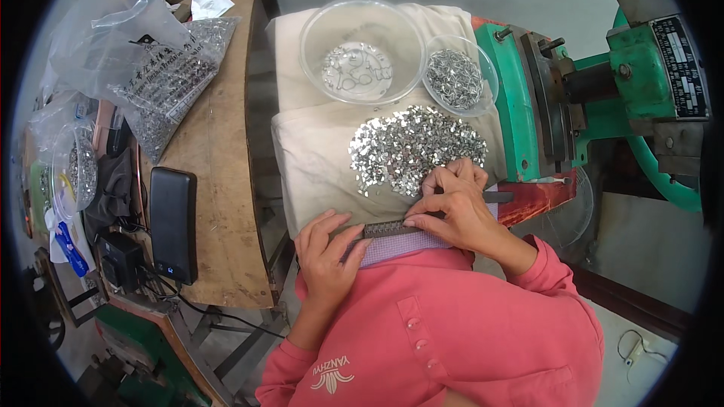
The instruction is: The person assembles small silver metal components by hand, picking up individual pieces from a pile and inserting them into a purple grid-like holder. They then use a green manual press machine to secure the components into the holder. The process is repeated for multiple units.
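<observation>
- From my remote seat I see the left hand (326, 252) at the left end of a dark ridged strip (385, 227), fingers bent and a little apart, thumb and index finger at its end; whether they grip it I cannot tell.
- The right hand (460, 207) is at the strip's right part, thumb and index finger narrowed close together; I cannot tell if a small piece is between them.
- The strip lies between both hands, at the near edge of the work surface, just beyond a purple checked cloth (400, 247).
- Just beyond the right hand I have a heap of small shiny metal pieces (415, 147), spread on a cream cloth (309, 158).
- Farther off stands a large clear tub (362, 29) with a few bits inside; right of it, a smaller clear tub (489, 89) holds many thin metal parts (454, 77).
- To my right is a green machine (513, 120).
- On my left, a wooden table (226, 218) bears a plastic bag (173, 68) of small metal pieces and, nearer, a black rectangular device (173, 218).
</observation>
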Demonstrator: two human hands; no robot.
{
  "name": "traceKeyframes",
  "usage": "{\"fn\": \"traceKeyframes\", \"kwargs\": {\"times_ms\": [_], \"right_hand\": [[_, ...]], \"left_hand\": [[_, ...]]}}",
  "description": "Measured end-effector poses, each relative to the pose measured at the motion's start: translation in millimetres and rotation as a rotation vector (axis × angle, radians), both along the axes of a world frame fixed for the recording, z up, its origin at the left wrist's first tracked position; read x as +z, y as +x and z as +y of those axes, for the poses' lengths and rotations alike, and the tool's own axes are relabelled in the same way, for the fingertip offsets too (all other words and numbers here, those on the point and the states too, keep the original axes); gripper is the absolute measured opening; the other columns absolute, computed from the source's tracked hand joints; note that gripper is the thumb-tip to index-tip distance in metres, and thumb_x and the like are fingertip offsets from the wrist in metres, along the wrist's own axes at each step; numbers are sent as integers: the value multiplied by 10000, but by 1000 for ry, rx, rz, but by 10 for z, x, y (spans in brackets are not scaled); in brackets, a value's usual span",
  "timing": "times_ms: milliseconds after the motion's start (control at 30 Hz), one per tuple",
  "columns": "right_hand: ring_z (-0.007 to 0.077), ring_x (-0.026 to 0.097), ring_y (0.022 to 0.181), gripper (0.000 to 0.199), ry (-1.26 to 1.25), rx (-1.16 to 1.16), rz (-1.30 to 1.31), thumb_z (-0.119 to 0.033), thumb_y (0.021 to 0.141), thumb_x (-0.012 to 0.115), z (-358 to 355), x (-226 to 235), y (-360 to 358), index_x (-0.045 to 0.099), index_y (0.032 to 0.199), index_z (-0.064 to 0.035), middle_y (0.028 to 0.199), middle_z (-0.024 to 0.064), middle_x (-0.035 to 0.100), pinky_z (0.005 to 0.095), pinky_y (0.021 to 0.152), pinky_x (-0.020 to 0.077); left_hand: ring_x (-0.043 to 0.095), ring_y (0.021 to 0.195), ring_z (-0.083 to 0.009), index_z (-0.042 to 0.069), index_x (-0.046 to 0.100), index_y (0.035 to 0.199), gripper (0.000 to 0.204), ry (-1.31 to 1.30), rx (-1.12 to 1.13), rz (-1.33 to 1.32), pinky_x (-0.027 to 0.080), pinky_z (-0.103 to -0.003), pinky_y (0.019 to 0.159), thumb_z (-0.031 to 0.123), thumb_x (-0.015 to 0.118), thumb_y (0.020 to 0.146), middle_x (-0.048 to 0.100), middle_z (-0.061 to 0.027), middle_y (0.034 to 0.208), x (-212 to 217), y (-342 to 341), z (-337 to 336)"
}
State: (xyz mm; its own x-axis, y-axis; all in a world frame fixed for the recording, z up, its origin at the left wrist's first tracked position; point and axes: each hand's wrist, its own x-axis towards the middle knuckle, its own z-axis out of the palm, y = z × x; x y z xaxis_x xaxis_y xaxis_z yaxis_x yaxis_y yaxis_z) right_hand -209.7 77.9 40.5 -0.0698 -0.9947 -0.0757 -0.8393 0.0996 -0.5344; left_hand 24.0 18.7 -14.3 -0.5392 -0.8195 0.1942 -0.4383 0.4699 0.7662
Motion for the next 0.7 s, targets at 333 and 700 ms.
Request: {"fn": "traceKeyframes", "kwargs": {"times_ms": [333, 700], "right_hand": [[238, 432, 971, 156, -20, 1, 11, -346, 704, 833, 20, -5, -26, 781, 783, -222, 869, -44, 505, 425, 875, 247], [249, 442, 1003, 176, -1, 11, 45, -365, 703, 820, 64, -3, -96, 771, 751, -203, 878, -25, 502, 448, 888, 262]], "left_hand": [[576, 1136, -315, 84, 754, 949, 283, 5, 7, -7, 406, -420, 977, 143, 826, 682, 666, -63, 1119, 14, -8, 3], [574, 1138, -301, 91, 751, 955, 281, -9, 3, 1, 404, -411, 977, 125, 824, 685, 660, -61, 1117, 15, -11, 0]]}}
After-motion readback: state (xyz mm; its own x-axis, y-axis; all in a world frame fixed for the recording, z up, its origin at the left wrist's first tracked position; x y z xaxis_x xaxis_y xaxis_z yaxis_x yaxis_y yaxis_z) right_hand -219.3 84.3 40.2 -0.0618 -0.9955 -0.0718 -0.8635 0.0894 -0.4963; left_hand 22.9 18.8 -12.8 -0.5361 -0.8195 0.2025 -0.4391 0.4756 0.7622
